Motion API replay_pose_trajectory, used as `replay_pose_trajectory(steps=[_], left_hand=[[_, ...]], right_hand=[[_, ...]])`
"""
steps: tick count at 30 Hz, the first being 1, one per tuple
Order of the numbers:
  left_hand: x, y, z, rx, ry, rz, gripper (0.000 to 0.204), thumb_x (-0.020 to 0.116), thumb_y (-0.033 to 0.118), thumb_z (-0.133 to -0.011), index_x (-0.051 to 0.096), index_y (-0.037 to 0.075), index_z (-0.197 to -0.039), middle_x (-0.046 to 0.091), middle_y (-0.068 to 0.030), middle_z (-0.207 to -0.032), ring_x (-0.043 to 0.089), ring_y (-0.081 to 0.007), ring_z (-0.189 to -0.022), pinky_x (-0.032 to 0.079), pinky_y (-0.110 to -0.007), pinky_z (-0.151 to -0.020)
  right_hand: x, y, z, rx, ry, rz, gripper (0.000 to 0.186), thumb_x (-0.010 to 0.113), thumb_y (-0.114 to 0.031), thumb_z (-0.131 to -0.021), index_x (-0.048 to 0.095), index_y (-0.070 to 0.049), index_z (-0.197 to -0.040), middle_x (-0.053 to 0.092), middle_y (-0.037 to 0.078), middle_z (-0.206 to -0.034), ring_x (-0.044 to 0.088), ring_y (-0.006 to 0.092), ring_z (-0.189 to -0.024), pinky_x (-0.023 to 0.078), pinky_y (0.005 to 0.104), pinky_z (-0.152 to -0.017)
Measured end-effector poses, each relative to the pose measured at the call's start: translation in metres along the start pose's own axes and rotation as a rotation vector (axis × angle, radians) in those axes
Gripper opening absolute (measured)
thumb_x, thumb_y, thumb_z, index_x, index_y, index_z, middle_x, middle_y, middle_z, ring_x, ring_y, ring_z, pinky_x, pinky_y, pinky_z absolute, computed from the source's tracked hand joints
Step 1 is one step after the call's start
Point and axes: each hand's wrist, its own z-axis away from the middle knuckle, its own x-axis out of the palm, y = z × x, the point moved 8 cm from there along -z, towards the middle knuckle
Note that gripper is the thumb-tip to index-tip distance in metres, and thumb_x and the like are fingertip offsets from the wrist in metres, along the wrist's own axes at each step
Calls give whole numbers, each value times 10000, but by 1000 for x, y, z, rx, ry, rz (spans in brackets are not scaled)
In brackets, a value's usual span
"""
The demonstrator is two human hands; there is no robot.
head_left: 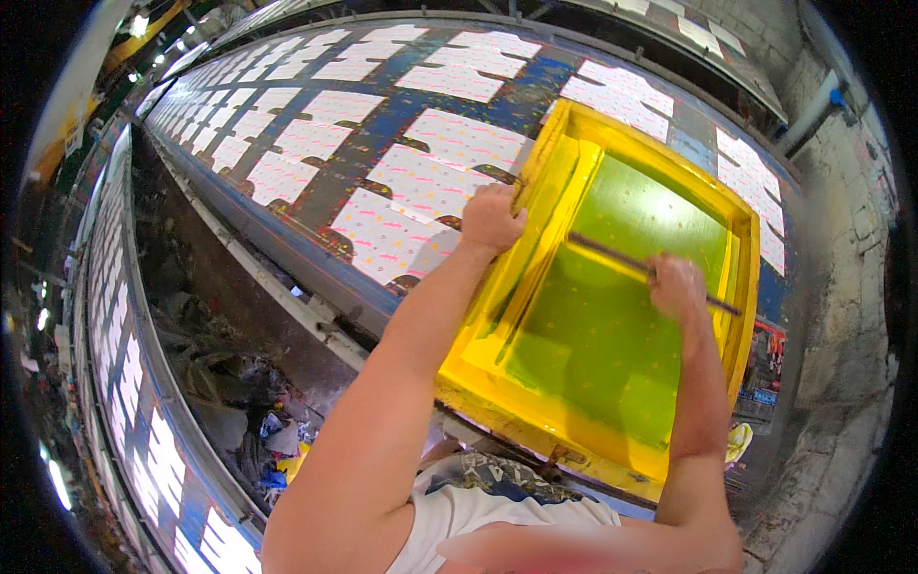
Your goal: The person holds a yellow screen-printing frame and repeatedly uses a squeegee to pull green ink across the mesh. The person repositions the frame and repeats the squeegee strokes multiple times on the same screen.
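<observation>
I'm holding my left arm long and nearly straight, slanting up from the lower edge, and the left hand (492, 220) is closing in a fist on the left rail of a yellow frame (650, 148), knuckles up; some of those fingertips are hiding from me. My right arm is bending at the elbow, its forearm pointing up, and the right hand (678, 287), slightly blurred, is gripping a thin dark bar (612, 254) past its middle, toward the right end, fingers wrapping around it. The bar is slanting across a smooth green panel (612, 354) inside the frame; whether its lower edge is touching the panel, I cannot tell. The panel is shining where light is catching it, and glossy yellow streaks are running thickly along its left side. The frame is lying on the near end of a long table (521, 100), whose dark blue surface is showing stains and specks. Beyond it, flat white sheets (421, 177) with notched edges and small pink and orange marks are sitting in rows; paper or cloth, I cannot tell. A second table (110, 316) is curving along the left with similar pale sheets, and a rough grey block wall (841, 230) is standing on the right.
</observation>
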Motion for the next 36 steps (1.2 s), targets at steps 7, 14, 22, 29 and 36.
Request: replay_pose_trajectory(steps=[7, 14, 22, 29, 36], left_hand=[[2, 2, 15, -94, -72, 19, 456, 770, 334, -967, 665, 33, -1293, 715, -182, -1240, 738, -372, -1132, 648, -512, -895], [-8, -1, 73, -176, -14, 64, 363, 714, 242, -1000, 617, -5, -1247, 719, -226, -1179, 735, -409, -1093, 649, -521, -902], [-29, -12, 105, -338, -99, 106, 356, 750, 254, -950, 696, -15, -1176, 729, -238, -1186, 729, -433, -1125, 634, -571, -940], [-40, -10, 106, -444, -227, 145, 523, 834, 404, -944, 714, -21, -1224, 705, -257, -1276, 705, -416, -1226, 614, -556, -1017], [-53, -4, 105, -442, -240, 125, 487, 811, 385, -936, 733, -15, -1203, 716, -251, -1280, 704, -420, -1241, 606, -540, -1049]], right_hand=[[-3, -110, 146, -31, 35, -36, 274, 780, -114, -886, 850, -162, -1147, 769, 160, -1012, 768, 420, -955, 622, 537, -852], [-6, -191, 241, -33, 42, -81, 364, 811, -134, -822, 832, -148, -1185, 750, 154, -1018, 746, 405, -957, 606, 527, -847], [-14, -224, 267, -80, 6, -98, 593, 887, -379, -886, 712, -53, -1349, 686, 197, -1225, 634, 418, -1180, 525, 535, -1010], [-2, -217, 260, -107, -30, -97, 616, 896, -384, -880, 705, -59, -1367, 694, 188, -1209, 642, 422, -1186, 523, 546, -1014], [14, -118, 270, -81, -111, -611, 600, 863, -193, -908, 677, -26, -1454, 716, 226, -1375, 648, 453, -1296, 517, 525, -1136]])
